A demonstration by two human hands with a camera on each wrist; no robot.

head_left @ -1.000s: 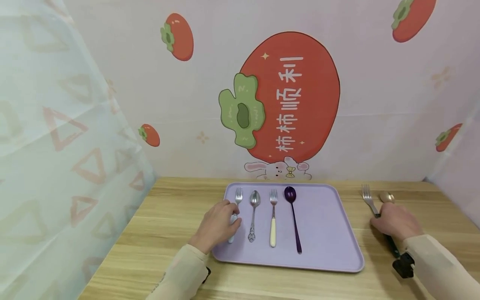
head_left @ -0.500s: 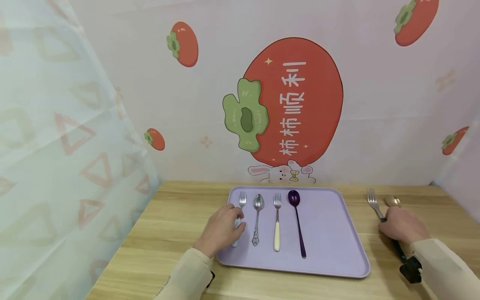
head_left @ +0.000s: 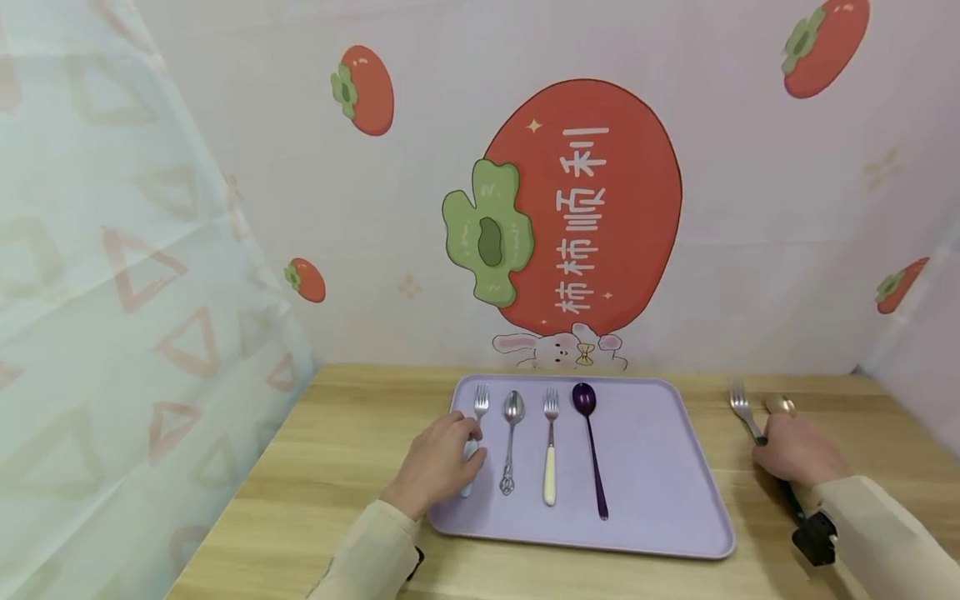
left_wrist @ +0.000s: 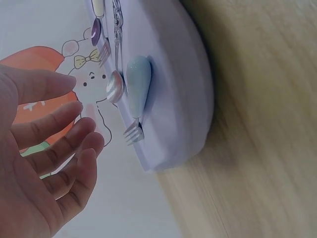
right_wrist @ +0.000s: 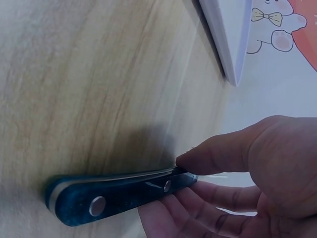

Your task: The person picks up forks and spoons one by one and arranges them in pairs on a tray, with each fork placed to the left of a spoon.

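My right hand [head_left: 798,450] pinches the dark green, riveted handle of a fork [head_left: 741,408] at the table's right. In the right wrist view the thumb presses on top of the fork's handle [right_wrist: 114,196], with fingers underneath. A gold-coloured spoon [head_left: 780,404] lies just beyond that hand, its handle hidden. Over the tray's left side my left hand [head_left: 438,462] hovers with loosely bent fingers holding nothing. Below it lies a fork with a light blue handle [left_wrist: 138,82], partly covered by the hand in the head view. The lilac tray [head_left: 660,500] bears it.
Also on the tray, side by side, are a silver spoon [head_left: 512,408] with an ornate handle, a fork with a cream handle [head_left: 551,475] and a long purple spoon [head_left: 584,400]. The wooden table [head_left: 322,467] meets a patterned backdrop [head_left: 360,208] behind.
The head view has shifted slightly. The left hand stays above the blue-handled fork. The right hand keeps its place at the green-handled fork, whose tines look a little blurred now.
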